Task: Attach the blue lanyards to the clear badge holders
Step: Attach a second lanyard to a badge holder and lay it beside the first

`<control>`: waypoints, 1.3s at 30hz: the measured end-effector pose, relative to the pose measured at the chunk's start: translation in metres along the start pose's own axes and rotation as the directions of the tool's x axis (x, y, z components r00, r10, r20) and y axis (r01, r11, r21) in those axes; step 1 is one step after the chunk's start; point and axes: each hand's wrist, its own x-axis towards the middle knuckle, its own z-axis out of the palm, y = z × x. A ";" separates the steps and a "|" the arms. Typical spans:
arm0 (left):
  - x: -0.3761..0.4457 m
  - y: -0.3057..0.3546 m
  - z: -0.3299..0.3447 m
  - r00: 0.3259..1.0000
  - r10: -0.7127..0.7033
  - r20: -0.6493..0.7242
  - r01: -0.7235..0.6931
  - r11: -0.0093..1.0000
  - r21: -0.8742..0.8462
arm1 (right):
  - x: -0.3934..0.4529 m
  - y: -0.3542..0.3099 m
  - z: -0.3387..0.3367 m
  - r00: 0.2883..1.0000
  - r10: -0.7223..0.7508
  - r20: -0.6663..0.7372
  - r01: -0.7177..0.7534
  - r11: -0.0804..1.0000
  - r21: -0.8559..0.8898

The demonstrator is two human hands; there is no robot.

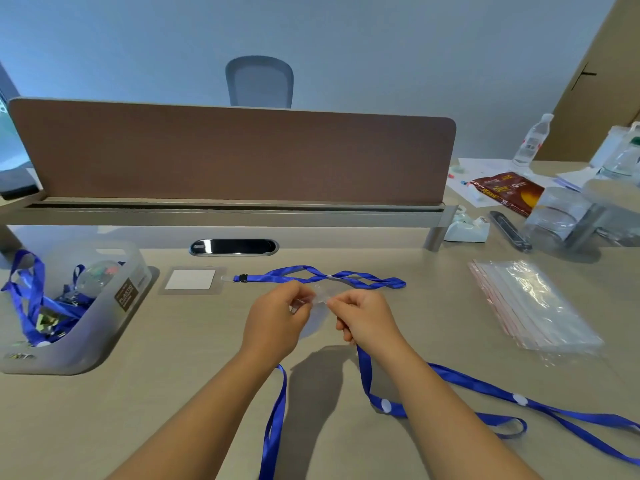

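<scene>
Between the left hand (277, 320) and right hand (363, 318), both pinching it, a clear badge holder (317, 306) is hanging above the tabletop (173, 393).

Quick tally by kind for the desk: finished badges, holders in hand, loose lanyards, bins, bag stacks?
Finished badge with lanyard: 1
Clear holder held between left hand and right hand, holder: 1
Loose lanyards on the desk, one near each arm: 2
Bin of lanyards, too tangled to count: 1
Stack of clear bags: 1
Total: 6
</scene>
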 end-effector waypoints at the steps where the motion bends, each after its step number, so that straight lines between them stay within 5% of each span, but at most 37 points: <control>1: 0.000 -0.001 0.000 1.000 -0.006 0.010 0.006 0.999 -0.032 | 0.000 0.000 0.001 1.000 0.006 0.013 -0.006 1.000 0.019; 6: 0.002 -0.006 -0.002 0.997 -0.059 0.047 0.066 0.984 -0.166 | 0.000 -0.002 0.002 0.997 -0.001 0.082 -0.008 0.994 0.109; 16: 0.003 -0.006 -0.014 0.987 0.108 0.117 -0.103 0.993 -0.055 | 0.002 -0.018 0.008 0.989 0.112 0.098 -0.135 0.950 0.281; 25: 0.004 -0.011 -0.022 0.975 -0.026 0.220 0.082 0.965 -0.250 | 0.002 -0.016 0.014 0.987 0.051 0.149 -0.075 0.985 0.158; 39: 0.011 -0.010 -0.020 0.987 -0.044 0.157 0.044 0.999 0.004 | 0.006 -0.012 0.025 0.991 -0.066 0.119 0.071 0.997 -0.038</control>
